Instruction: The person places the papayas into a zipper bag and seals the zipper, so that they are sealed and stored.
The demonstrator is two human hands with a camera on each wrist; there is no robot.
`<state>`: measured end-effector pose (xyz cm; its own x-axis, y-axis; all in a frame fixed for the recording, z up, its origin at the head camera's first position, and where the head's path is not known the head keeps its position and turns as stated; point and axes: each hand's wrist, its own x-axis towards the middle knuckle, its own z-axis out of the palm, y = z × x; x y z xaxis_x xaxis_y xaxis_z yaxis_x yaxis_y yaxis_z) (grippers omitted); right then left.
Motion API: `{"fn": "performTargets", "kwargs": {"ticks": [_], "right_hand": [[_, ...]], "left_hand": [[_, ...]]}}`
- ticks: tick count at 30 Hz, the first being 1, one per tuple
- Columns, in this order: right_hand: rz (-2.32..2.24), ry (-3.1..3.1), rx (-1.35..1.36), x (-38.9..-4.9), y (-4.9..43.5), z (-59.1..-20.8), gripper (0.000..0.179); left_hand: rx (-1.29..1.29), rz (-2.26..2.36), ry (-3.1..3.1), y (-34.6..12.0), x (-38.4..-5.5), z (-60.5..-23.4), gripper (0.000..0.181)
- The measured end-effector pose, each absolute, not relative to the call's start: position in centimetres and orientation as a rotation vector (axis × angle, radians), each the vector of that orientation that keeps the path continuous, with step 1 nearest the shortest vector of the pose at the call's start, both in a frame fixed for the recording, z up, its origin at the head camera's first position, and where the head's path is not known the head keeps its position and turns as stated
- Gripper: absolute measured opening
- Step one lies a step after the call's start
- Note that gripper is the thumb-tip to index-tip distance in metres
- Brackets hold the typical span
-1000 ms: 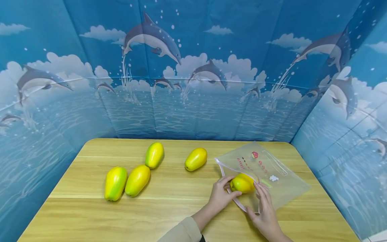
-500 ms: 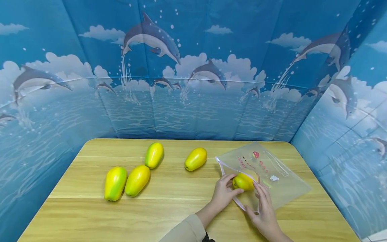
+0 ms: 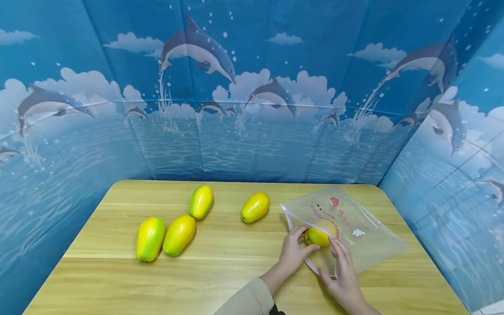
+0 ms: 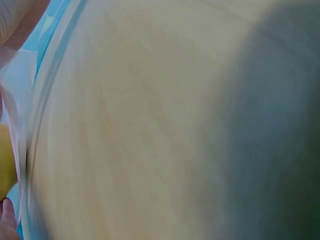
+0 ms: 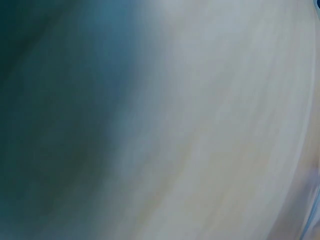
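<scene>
In the head view, a yellow papaya [image 3: 316, 236] lies partly inside the mouth of a clear zip bag [image 3: 374, 245] with strawberry prints. My left hand [image 3: 293, 251] holds the papaya's outer end between fingers and thumb. At the bag's near side, my right hand [image 3: 342, 273] grips the lilac-edged mouth, its fingers on the upper edge and the thumb lower down. The papaya's far part shows dimly through the bag. At its left edge the left wrist view catches a bit of the papaya [image 4: 6, 160]; the right wrist view is mostly blur.
On the left of the wooden table [image 3: 220, 271] lie three yellow-green papayas: one outermost [image 3: 150, 239], one beside it [image 3: 179, 235] and one farther back [image 3: 201, 202]. Another papaya [image 3: 255, 207] lies back in the middle. A dolphin-print curtain [image 3: 252, 144] surrounds the table's back and sides.
The papaya has slid rightward, deeper into the bag, and my left hand has followed it. My right hand stays almost in place. The bag has shifted slightly right.
</scene>
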<state>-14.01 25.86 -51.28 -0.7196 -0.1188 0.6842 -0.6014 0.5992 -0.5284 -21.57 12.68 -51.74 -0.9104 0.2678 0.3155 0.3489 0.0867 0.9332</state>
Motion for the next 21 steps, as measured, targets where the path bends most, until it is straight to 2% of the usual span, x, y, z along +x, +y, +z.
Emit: {"fn": "performTargets", "kwargs": {"ticks": [15, 21], "right_hand": [[1.033, -2.219, 0.559, -14.2, 25.6, -51.1, 0.086], [1.028, -2.207, 0.568, -14.2, 25.3, -51.1, 0.094]], "left_hand": [[-0.62, -1.917, -2.269, 12.1, -21.4, -51.9, 0.049], [-0.675, -1.868, -2.198, 11.2, -21.0, -52.1, 0.048]]}}
